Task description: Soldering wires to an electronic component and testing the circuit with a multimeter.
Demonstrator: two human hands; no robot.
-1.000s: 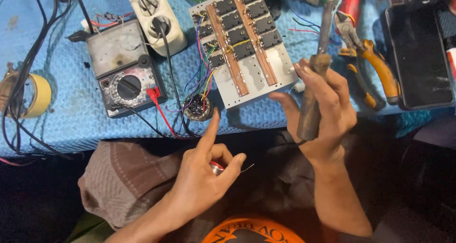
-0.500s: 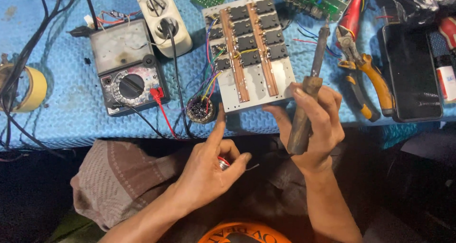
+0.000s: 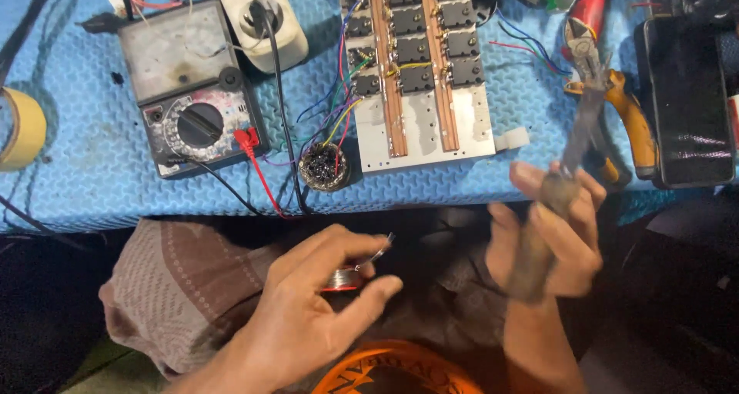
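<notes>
Head view. We log the right hand (image 3: 550, 236) closed around the brown handle of a soldering iron (image 3: 566, 167), shaft pointing up and away toward the pliers; the picture is blurred here, so we cannot tell exactly where the tip lies, but it is clear of the board. The left hand (image 3: 308, 309) sits low, near the lap, with thumb and fingers pinched on a small spool of solder wire (image 3: 344, 277); a short free end sticks out toward the right.

The metal board (image 3: 419, 70) lies on the blue mat (image 3: 77, 186) above both hands, touched by neither. We note two copper strips running its length, rows of dark square parts along them, and coloured wires leaving its left edge toward a small round part (image 3: 323, 167) at the mat's near edge.

Judgement on progress: parts and strips look mounted already, and the lower plate is bare. With iron and solder both held off the board, we judge no joint is being made at this instant; which joints remain open is too small to tell.

Around it: a meter (image 3: 188, 93), a socket strip (image 3: 258, 16), a tape roll (image 3: 19, 128), pliers (image 3: 616, 101), a dark phone (image 3: 685, 101).
</notes>
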